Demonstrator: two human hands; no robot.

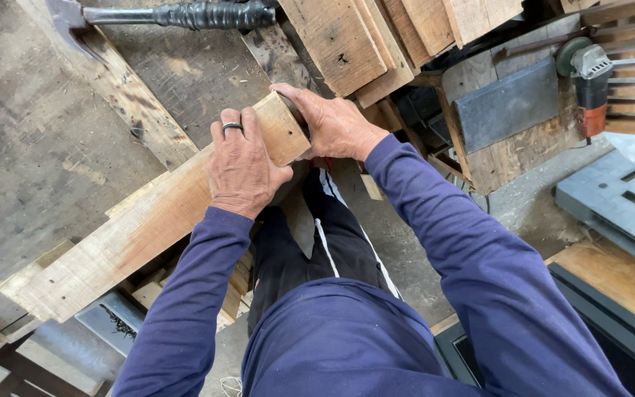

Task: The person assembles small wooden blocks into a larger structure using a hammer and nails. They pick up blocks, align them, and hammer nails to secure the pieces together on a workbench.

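Left hand [242, 165] clamps the long plank [148, 220] from above, fingers curled over its edge; right hand [332, 123] cups the plank end at two o'clock. Best keep both grips firm, plank flat on the workbench [31, 147].

L hand [240, 165]: palm down, fingers curled fwd, dark ring on one finger, wrist straight | R hand [332, 121]: just beside L, fingers wrapped, thumb twd L hand, wrist bent inward | both arms: extended fwd from torso, blue long sleeves to wrists, elbows slightly bent | legs: dark trousers below
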